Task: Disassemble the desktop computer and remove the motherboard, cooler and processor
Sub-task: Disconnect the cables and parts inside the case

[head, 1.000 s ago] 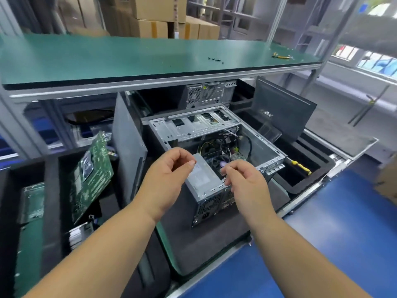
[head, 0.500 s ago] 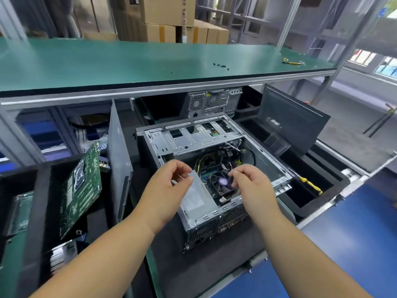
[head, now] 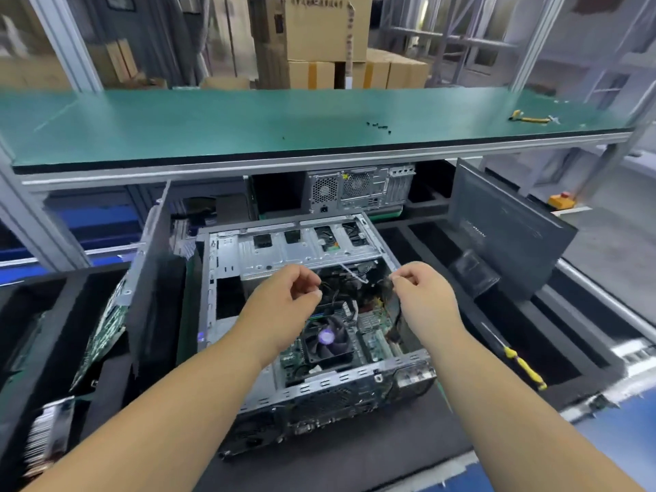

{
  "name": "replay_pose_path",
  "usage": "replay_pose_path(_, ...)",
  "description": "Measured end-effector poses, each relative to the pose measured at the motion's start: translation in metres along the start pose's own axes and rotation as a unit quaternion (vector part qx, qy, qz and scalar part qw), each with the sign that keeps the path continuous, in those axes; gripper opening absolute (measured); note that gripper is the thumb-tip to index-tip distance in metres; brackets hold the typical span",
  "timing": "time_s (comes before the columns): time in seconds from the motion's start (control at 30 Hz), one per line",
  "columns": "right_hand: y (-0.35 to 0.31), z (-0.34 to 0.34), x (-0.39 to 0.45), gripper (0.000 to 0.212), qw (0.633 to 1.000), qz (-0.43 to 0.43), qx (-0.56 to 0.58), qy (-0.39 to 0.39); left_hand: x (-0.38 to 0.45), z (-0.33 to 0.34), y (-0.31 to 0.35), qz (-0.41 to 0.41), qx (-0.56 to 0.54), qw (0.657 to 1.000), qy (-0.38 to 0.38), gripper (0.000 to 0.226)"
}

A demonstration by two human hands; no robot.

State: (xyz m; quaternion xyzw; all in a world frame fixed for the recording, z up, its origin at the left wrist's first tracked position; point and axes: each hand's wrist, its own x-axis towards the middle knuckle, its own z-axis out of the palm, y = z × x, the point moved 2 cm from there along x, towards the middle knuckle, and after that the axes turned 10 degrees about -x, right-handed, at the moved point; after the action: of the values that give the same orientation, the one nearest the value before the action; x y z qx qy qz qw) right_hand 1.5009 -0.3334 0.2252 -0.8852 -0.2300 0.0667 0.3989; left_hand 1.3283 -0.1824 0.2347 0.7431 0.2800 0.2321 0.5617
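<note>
Green bench top spans the upper view. On it, right of centre, a scatter of small black screws; at its far right end, a yellow-handled tool. Behind the bench, stacked cardboard boxes. Under the bench, a second computer tower, rear face showing. Below the bench's right end, a yellow-handled screwdriver lies in a black foam tray.

We're in an electronics teardown workshop: a long green-matted desk on an aluminium frame, stacked cardboard boxes behind it, black foam trays below holding an opened computer case, a loose circuit board, a second tower and a yellow-handled screwdriver. Blue floor underfoot.
</note>
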Motion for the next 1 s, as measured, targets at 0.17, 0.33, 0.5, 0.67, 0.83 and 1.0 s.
replay_pose_path(0.17,0.013,0.001,0.03,0.013,0.999,-0.023,0.004,-0.047,0.04,0.047,-0.013,-0.063,0.047,0.997,-0.001,0.01)
replay_pose_path(0.33,0.019,0.02,0.034,0.015,0.995,-0.047,0.009,-0.082,0.077,0.077,-0.04,-0.135,0.101,0.986,0.004,0.045)
replay_pose_path(0.5,0.028,0.026,0.034,0.016,0.994,-0.068,0.015,-0.079,0.087,0.093,-0.053,-0.096,0.136,0.986,-0.019,0.036)
replay_pose_path(0.67,0.029,0.028,0.035,0.018,0.996,-0.064,0.016,-0.065,0.087,0.093,-0.048,-0.007,0.219,0.976,-0.008,0.016)
replay_pose_path(0.83,0.022,0.028,0.042,0.012,0.992,-0.068,-0.092,-0.057,0.082,0.096,-0.05,0.011,0.179,0.984,-0.005,0.015)
replay_pose_path(1.0,0.007,0.028,0.053,0.015,0.98,-0.102,-0.162,-0.061,0.081,0.095,-0.049,-0.007,0.169,0.985,-0.022,0.021)
